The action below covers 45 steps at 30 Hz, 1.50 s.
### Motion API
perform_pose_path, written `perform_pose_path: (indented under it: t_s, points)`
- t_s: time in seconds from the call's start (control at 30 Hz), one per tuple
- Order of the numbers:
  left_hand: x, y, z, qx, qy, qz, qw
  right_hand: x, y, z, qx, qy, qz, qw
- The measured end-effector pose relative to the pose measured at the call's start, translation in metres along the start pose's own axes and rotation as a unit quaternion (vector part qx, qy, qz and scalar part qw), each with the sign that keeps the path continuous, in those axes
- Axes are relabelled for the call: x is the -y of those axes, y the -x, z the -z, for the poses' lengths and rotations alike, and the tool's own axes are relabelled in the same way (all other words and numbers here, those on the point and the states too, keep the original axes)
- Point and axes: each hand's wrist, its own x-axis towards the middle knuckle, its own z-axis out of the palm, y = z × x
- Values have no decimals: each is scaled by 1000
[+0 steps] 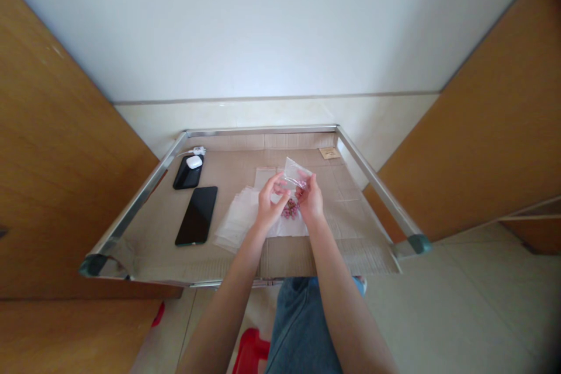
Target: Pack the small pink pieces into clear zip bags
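Observation:
A small clear plastic bag (294, 172) is held up over the cardboard-covered surface, with something pink low in its right side. My right hand (311, 201) pinches the bag's right edge. At its lower left edge, my left hand (269, 201) has its curled fingers on the plastic. Just below and between both hands lies a small heap of pink beads or bead-like pieces (290, 208), partly covered by the fingers. Under the heap is a thin whitish plastic sheet or bag (284, 229). A fanned stack of translucent bags (239, 217) spreads out left of my left hand.
Cardboard (350, 216) lines a metal-framed table (377, 178) against the wall. To the left lie a large black phone (197, 216) and a smaller dark one (180, 178), with a white earbud case (194, 162) on it. A tan card (329, 153) lies back right. Below is a red stool (249, 350).

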Motion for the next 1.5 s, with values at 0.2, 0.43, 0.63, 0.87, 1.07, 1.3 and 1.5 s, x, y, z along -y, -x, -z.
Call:
perform_pose_path:
  t_s: [0.2, 0.43, 0.63, 0.87, 1.07, 1.3, 1.5]
  points:
    - [-3, 1, 0, 17, -23, -34, 999, 3, -1, 0, 14, -53, -37, 998]
    - [-1, 3, -1, 43, -66, -69, 994, 2, -2, 3, 28, -56, -42, 997]
    - [-1, 4, -2, 63, -91, -82, 990, 7, 1, 1, 23, -68, -61, 996]
    - [1, 5, -3, 78, -114, -100, 985, 10, 4, -1, 16, -105, -88, 990]
    - [1, 4, -4, 20, -99, -89, 991, 9, 4, -2, 2, -108, -106, 988]
    - [4, 2, -1, -27, -185, -131, 974, 5, 4, -4, 3, -47, -80, 996]
    - [3, 2, -1, -75, -210, -144, 964, 4, 6, -3, 33, -15, -58, 998]
